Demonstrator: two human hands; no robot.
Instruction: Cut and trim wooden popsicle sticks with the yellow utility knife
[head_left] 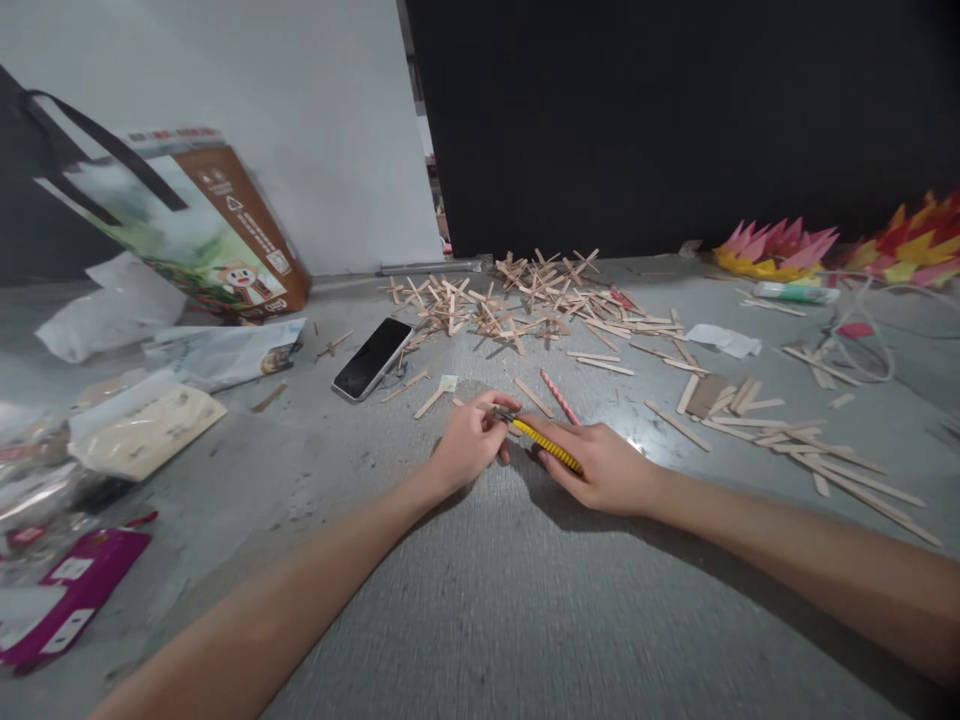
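Note:
My right hand (607,468) is closed around a yellow utility knife (547,445), its blade end pointing left at my other hand. My left hand (471,442) is closed in a pinch at the blade end. Between its fingertips is a small pale piece that looks like a wooden craft stick, mostly hidden by the fingers. Just beyond my hands lie a red-and-white striped straw (560,397) and a loose craft stick (534,397). A heap of craft sticks (517,305), many joined into crosses, spreads farther back.
A smartphone (373,360) lies left of the heap. More loose sticks (795,435) are scattered at right. Behind them are a glue tube (795,292) and a pink-and-yellow paper crown (776,250). At left are a carrier bag (202,220), packets (146,420) and a purple case (94,570).

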